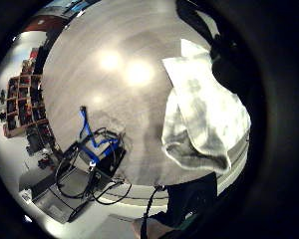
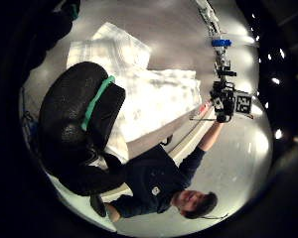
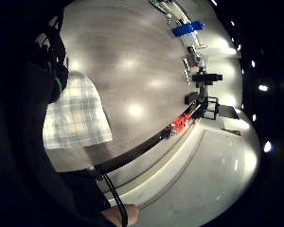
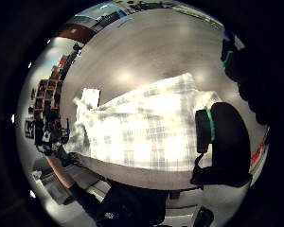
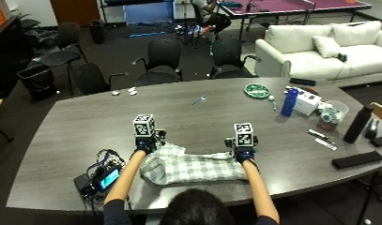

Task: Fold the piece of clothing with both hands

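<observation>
Person at a grey table (image 5: pixel 65 126), both gloved hands on a white-and-grey plaid garment (image 5: pixel 190 168) lying partly folded near the table's front edge. Its long axis runs side to side, hand to hand. Left hand (image 5: pixel 145 143) is at the far-left corner, where a flap of cloth sticks up; right hand (image 5: pixel 243 153) is at the far-right corner. Cloth lies just under and toward the body from both sets of fingers. Fingers look curled at the cloth edges, but can't tell if they pinch it or just press. Both hands equally near; next fold prob. needs both corners brought together.
</observation>
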